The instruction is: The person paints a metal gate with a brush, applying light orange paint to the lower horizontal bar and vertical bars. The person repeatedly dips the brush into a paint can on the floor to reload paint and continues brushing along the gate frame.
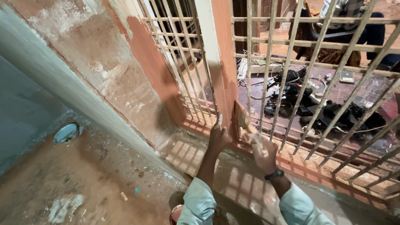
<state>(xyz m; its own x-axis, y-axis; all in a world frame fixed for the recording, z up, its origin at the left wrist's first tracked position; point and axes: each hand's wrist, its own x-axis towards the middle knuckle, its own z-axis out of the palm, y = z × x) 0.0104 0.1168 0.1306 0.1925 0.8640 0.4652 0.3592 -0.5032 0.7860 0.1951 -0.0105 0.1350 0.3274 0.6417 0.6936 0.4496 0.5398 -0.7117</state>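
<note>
The upright orange-brown post (221, 62) of the window grille (316, 83) rises straight above both hands, its foot at the sill's inner edge, where the left hand (218, 137) presses it with fingers closed and the right hand (263, 153) grips a brush (240, 118) against it.

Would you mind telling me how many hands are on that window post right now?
2. The left hand presses against the post near its base; the right hand beside it holds a brush to the post. No other hands show.
</note>
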